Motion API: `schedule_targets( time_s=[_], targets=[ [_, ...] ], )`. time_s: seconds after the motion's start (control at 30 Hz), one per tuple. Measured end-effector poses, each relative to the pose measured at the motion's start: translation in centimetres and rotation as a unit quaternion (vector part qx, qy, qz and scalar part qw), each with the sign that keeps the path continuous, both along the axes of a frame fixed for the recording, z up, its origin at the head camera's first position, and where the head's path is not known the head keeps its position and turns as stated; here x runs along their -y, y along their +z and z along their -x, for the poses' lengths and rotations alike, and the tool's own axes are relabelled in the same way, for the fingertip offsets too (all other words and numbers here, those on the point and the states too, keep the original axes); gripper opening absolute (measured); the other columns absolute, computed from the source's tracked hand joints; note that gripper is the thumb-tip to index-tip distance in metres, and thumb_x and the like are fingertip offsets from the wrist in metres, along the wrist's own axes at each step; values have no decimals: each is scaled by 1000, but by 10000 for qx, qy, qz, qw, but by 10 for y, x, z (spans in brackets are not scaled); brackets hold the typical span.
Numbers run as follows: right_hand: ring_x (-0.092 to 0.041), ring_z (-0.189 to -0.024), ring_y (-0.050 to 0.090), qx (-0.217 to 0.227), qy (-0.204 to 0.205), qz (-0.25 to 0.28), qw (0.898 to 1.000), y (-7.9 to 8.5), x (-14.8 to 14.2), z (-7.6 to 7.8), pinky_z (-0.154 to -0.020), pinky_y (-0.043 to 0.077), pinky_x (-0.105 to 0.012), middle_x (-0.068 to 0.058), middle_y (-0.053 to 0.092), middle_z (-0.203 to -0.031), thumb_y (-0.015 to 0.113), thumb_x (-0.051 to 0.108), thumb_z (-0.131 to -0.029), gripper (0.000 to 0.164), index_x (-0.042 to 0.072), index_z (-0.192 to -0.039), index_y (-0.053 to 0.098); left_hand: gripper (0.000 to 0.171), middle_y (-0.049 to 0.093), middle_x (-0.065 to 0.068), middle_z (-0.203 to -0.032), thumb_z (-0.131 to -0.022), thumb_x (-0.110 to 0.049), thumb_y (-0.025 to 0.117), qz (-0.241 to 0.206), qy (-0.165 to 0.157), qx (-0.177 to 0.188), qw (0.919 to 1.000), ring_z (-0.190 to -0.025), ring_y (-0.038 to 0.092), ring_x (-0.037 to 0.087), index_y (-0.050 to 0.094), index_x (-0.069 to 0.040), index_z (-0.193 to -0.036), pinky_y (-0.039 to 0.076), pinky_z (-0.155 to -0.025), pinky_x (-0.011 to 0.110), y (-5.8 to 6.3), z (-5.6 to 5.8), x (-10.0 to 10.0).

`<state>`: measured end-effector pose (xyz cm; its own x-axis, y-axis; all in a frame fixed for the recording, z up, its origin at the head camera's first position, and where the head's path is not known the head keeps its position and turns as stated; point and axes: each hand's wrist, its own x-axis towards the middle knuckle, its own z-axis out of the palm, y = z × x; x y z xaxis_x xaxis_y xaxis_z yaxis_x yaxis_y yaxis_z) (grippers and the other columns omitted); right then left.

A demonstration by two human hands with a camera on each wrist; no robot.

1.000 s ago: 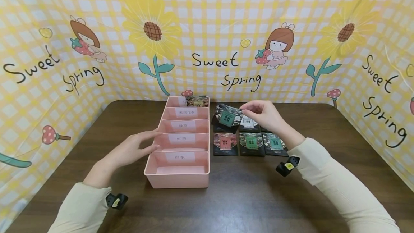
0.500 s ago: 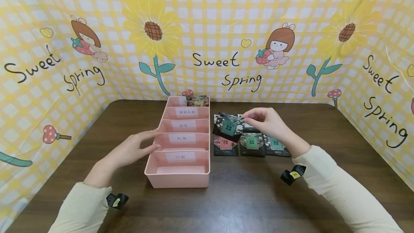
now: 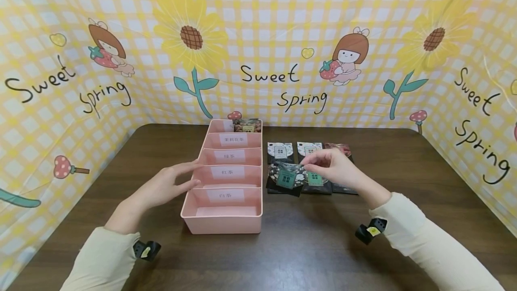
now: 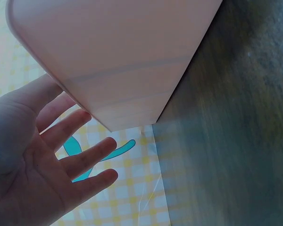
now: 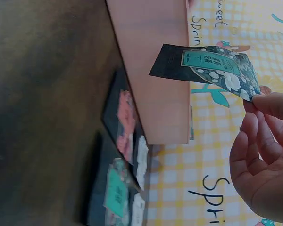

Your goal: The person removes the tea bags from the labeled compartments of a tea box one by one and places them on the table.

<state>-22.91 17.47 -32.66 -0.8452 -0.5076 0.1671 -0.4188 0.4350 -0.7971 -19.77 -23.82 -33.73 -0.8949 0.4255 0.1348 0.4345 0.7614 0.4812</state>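
Observation:
My right hand (image 3: 331, 167) pinches a black tea sachet (image 3: 286, 176) with a teal label and white flowers by its corner, between thumb and fingertips. In the right wrist view this tea sachet (image 5: 212, 66) is held up in front of the box's pink side. It hovers over the front left sachet, mostly hiding it. At the left rim of a pink divided box (image 3: 220, 224), my left hand (image 3: 161, 185) rests with relaxed fingers. The left wrist view has its fingers (image 4: 87, 157) loosely spread beside the box wall (image 4: 118, 56).
Paper labels (image 3: 230, 173) mark the box's several compartments; a patterned sachet (image 3: 247, 125) stands in the farthest one. Right of the box lie two rows of tea sachets, including a white-labelled one (image 3: 280, 152) and a green-labelled one (image 3: 317, 183). A checked cloth (image 3: 266, 26) surrounds the table.
My right hand has brought the teal-labelled tea sachet nearer to me, from above the back row to above the front row. My left hand stays at the box rim.

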Motion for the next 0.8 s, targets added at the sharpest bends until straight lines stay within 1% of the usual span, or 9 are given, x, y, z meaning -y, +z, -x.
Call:
schedule_targets(
  time_s=[0.13, 0.2, 0.33, 0.5, 0.63, 0.8],
  targets=[
    [-5, -73, 61, 72, 235, -99, 9996, -9, 0, -4, -65, 52, -22, -13, 70, -97, 62, 13, -89, 15, 7, -100, 69, 48, 50, 20, -137, -91, -26, 60, 12, 2, -28, 10000, -129, 44, 39, 51, -4, -133, 36, -105, 55, 1, -2, 0],
    [-4, -74, 61, 146, 317, -163, 9993, -14, -1, -5, -66, 52, -23, -12, 70, -98, 61, 14, -90, 15, 7, -100, 69, 48, 50, 21, -137, -91, -25, 61, 6, -14, -52, 10000, -128, 44, 40, 52, -3, -132, 37, -104, 56, 1, -2, 0],
    [-5, -77, 61, 265, 475, -213, 9983, -20, -1, -7, -69, 52, -22, -12, 70, -99, 61, 15, -91, 15, 7, -101, 69, 48, 50, 21, -137, -91, -25, 61, -5, -3, -18, 10000, -128, 44, 40, 51, -3, -132, 37, -104, 55, 1, -2, 0],
    [0, -84, 62, 431, 687, -114, 9966, -24, -1, -9, -76, 53, -20, -14, 69, -101, 61, 14, -90, 15, 5, -101, 68, 48, 50, 20, -138, -91, -25, 61, -28, 11, 33, 10000, -129, 44, 39, 51, -4, -133, 36, -105, 55, 1, -2, 0],
    [1, -83, 62, 457, 845, -60, 9954, -28, 0, -11, -76, 54, -21, -15, 69, -101, 61, 13, -90, 15, 3, -100, 68, 47, 50, 21, -137, -91, -25, 60, -39, 17, 9, 10000, -129, 44, 39, 51, -4, -132, 36, -105, 56, 1, -2, 0],
    [-3, -82, 61, 711, 882, -41, 9936, -35, 2, -13, -74, 53, -21, -14, 68, -101, 60, 13, -91, 16, 4, -101, 67, 47, 50, 20, -137, -91, -24, 61, -37, 18, 30, 10000, -129, 44, 39, 51, -4, -133, 36, -105, 55, 1, -1, 0]
  ],
)
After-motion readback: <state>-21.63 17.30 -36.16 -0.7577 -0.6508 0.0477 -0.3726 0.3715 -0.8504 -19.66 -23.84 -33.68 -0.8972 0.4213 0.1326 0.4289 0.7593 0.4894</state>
